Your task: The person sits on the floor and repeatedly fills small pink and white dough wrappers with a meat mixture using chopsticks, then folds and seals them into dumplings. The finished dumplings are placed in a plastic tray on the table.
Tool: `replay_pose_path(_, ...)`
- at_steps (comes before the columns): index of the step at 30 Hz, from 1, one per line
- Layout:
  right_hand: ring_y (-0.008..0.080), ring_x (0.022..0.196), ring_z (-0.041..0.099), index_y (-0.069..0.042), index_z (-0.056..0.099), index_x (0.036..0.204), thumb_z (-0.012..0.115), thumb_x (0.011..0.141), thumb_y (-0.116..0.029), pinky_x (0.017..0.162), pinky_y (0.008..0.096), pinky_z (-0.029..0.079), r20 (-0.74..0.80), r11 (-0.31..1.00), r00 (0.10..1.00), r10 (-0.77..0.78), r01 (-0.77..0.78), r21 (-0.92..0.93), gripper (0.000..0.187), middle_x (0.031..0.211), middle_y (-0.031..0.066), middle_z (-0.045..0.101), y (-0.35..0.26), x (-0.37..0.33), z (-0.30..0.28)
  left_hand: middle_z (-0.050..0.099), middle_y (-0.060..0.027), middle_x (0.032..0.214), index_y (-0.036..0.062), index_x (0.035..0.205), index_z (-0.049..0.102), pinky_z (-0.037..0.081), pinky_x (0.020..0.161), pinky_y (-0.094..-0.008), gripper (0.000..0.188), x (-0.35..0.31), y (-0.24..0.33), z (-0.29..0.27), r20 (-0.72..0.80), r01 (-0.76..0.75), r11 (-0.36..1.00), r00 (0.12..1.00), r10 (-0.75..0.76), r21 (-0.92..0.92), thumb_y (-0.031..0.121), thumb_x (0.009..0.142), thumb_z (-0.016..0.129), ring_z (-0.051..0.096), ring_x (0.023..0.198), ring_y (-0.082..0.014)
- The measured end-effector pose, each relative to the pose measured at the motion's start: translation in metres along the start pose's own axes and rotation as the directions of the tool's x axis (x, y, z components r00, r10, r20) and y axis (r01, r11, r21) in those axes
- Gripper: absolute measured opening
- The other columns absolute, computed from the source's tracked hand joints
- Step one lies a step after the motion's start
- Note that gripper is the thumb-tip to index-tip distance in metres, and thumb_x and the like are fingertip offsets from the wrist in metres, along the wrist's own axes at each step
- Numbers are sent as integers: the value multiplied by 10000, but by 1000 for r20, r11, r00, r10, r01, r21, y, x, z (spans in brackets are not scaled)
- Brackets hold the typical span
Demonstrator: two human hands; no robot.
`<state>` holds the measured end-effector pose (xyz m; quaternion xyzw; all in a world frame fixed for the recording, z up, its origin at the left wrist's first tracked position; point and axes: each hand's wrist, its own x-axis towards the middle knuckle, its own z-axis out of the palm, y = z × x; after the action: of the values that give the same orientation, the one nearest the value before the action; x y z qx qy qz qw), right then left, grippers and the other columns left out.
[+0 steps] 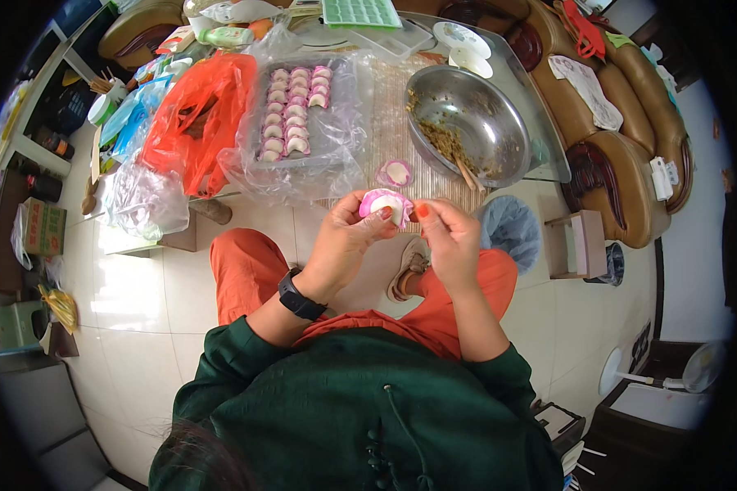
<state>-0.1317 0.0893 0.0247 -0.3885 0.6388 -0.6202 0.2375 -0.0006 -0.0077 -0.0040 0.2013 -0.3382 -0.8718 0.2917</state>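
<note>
Gripping the pink-and-white dumpling at its nine o'clock side, the left hand holds it at six o'clock from a round wrapper. It looks light, soft and easily torn; the ruffled rim is probably the safest hold. At three o'clock, the right hand pinches that rim. Its underside and some fingertips are hidden.

No legible text or numbers
</note>
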Motion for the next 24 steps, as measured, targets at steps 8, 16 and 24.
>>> replay_pose_path(8,57,606,491,12,707,910,679,856,-97,538,196,382,168,981,978,121,-144,130,125,772,3,607,7,12,-8,642,-67,977,18,1113,561,531,728,-272,245,-1,9,-5,71,28,990,997,-38,136,66,885,635,625,819,-137)
replay_pose_path(16,82,703,563,26,689,942,654,873,-85,630,217,438,83,976,983,-165,174,-128,135,804,23,630,-3,0,6,633,-62,978,24,1088,571,541,752,-287,183,-5,8,-3,-5,28,1000,1000,-28,2,57,909,596,623,824,-139)
replay_pose_path(24,82,733,560,26,696,962,668,862,-80,656,213,437,192,989,975,113,-129,73,149,840,33,633,8,10,-7,631,-51,973,39,1076,577,523,703,-271,165,-4,6,-7,66,66,998,996,-66,-5,74,916,597,615,850,-138)
